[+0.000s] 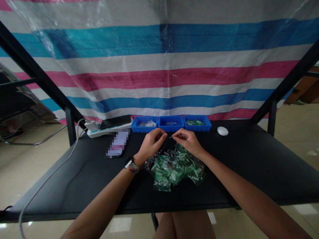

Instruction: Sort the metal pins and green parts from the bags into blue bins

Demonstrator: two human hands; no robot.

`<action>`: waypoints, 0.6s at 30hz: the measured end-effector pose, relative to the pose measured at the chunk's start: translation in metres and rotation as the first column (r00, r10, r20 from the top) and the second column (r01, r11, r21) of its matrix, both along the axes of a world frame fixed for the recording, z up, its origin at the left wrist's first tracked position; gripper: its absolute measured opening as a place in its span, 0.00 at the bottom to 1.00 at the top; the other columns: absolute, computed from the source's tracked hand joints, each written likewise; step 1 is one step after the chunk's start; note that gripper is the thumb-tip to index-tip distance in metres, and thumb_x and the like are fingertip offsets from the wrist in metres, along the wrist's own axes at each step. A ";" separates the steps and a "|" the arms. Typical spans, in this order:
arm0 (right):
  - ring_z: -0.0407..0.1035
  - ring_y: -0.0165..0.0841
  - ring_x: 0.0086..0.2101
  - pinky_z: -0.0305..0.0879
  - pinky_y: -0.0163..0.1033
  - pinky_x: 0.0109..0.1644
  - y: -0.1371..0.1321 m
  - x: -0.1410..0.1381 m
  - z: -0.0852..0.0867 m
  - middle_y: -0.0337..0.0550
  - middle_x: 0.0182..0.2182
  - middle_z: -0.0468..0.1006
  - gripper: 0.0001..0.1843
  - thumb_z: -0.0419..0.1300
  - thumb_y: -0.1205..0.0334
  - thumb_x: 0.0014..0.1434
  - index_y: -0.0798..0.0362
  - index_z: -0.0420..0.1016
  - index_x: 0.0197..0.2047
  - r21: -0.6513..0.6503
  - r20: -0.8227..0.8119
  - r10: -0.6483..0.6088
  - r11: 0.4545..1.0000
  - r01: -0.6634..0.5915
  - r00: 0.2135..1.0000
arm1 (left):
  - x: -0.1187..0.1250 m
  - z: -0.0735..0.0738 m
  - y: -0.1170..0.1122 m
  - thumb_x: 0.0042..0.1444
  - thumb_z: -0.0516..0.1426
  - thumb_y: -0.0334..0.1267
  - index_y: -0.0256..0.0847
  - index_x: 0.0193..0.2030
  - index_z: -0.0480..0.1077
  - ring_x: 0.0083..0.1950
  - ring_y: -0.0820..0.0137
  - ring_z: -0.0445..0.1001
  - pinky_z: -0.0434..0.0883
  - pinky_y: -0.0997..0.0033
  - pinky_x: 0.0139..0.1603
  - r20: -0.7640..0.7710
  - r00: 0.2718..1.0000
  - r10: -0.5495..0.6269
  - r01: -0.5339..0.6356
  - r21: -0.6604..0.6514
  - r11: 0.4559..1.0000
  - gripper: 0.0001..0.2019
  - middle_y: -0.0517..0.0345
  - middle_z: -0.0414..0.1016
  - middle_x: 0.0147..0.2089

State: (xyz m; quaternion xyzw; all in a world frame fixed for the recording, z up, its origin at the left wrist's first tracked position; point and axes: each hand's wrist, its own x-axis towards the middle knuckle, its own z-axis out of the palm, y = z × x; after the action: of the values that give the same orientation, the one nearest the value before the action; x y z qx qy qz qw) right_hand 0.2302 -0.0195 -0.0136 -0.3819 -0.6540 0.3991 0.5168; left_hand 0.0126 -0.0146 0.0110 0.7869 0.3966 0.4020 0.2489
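Note:
My left hand [152, 141] and my right hand [188, 140] meet above the table with fingertips pinched. A thin, pale metal rod [169, 137] spans the small gap between them, an end at each pinch. Its exact kind is too small to tell. Below the hands lies a pile of small clear bags [174, 169] with green pieces in them, and loose thin metal rods [170, 152] lie at its far side. Just beyond the hands stand a blue bin [144, 128] of clear bits, a blue bin [171, 128] of thin rods and a blue bin [197, 128] of green pieces.
Left of the bins are a white power strip [109, 130] with a dark phone [116, 121] on it and another phone [118, 143]. A white cable [67, 157] runs off the left edge. A white rounded object [222, 131] sits at right. Striped sheeting [169, 78] hangs behind.

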 end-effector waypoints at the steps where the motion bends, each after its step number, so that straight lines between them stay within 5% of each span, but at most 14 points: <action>1: 0.71 0.32 0.28 0.63 0.38 0.34 0.000 0.000 0.000 0.40 0.31 0.77 0.08 0.69 0.56 0.59 0.52 0.82 0.37 0.014 -0.004 -0.017 1.000 0.017 1.000 | 0.000 0.000 0.001 0.71 0.55 0.50 0.38 0.38 0.74 0.32 0.71 0.72 0.66 0.73 0.33 0.012 1.000 -0.018 0.019 -0.040 0.999 0.18 0.58 0.75 0.32; 8: 0.68 0.30 0.27 0.61 0.37 0.30 0.000 0.002 0.000 0.42 0.34 0.76 0.07 0.70 0.57 0.59 0.51 0.84 0.37 0.102 0.002 -0.078 0.992 0.078 0.997 | 0.003 -0.002 0.003 0.71 0.52 0.54 0.38 0.31 0.71 0.29 0.71 0.71 0.68 0.73 0.31 0.193 0.975 -0.112 0.166 -0.294 0.941 0.24 0.58 0.73 0.27; 18: 0.71 0.30 0.25 0.65 0.36 0.28 -0.002 0.002 0.005 0.40 0.34 0.80 0.15 0.69 0.51 0.58 0.51 0.80 0.44 -0.078 -0.107 -0.008 0.997 0.000 0.994 | 0.006 -0.006 0.002 0.63 0.63 0.49 0.39 0.38 0.71 0.30 0.73 0.72 0.67 0.75 0.30 0.312 0.947 -0.074 0.165 -0.280 0.946 0.14 0.60 0.73 0.30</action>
State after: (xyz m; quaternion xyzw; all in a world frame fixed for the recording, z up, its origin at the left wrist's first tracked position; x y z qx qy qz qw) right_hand 0.2327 -0.0212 -0.0090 -0.3812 -0.6085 0.4433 0.5366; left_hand 0.0186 -0.0121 0.0050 0.6929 0.3625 0.4341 0.4472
